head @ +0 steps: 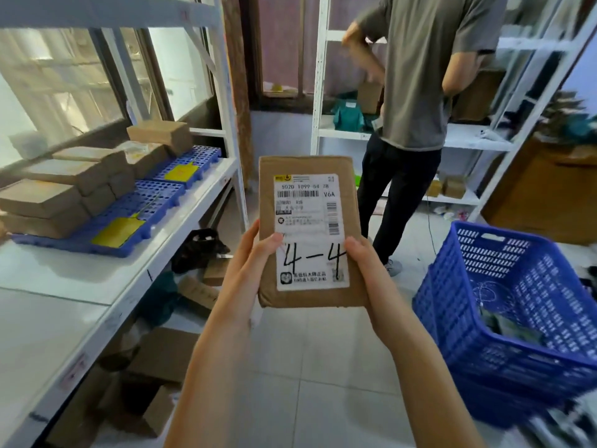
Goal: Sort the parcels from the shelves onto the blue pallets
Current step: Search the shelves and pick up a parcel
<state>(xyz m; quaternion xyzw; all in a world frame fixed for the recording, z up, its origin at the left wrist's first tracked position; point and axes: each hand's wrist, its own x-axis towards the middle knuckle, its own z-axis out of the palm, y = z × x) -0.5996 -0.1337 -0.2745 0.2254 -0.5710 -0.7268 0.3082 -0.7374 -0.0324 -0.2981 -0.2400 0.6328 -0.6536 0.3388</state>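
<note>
A flat brown cardboard parcel (308,169) is held up in the middle of the view, label facing me, with "4-4" handwritten on its white label. My left hand (248,266) grips its lower left edge, thumb on the label. My right hand (365,270) grips the lower right edge, thumb over the label too. On the white shelf at left lie blue pallets (151,202) with yellow tags; several brown parcels (61,189) are stacked on them.
A blue plastic crate (504,318) stands on the tiled floor at right. A person in a grey shirt (426,76) stands ahead at a white rack (458,140) holding parcels. Boxes and a black bag (200,250) lie under the left shelf.
</note>
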